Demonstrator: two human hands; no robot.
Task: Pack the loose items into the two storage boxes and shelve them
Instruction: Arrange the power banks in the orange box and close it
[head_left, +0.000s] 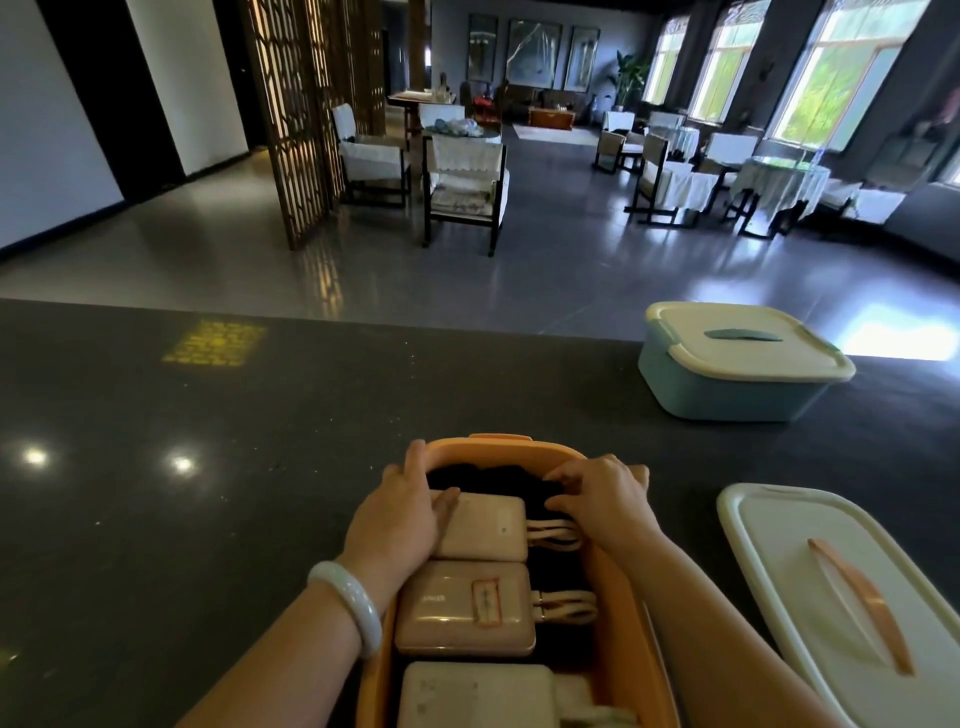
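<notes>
An open orange storage box (493, 449) sits on the dark counter right in front of me. Inside lie three pale power banks with white cables: the far one (485, 527), a middle one (465, 608) and a near one (475, 696). A black item (498, 478) fills the far end. My left hand (402, 514) rests on the far power bank's left side, thumb on top. My right hand (605, 496) reaches into the box's far right, fingers curled down onto the black item by the cables. The box's white lid (831, 582) with an orange handle lies to the right.
A blue storage box (727, 389) with its white lid closed stands at the counter's far right edge. The dark counter (208, 493) stretches out to the left. Beyond it is an open floor with chairs, tables and a wooden screen.
</notes>
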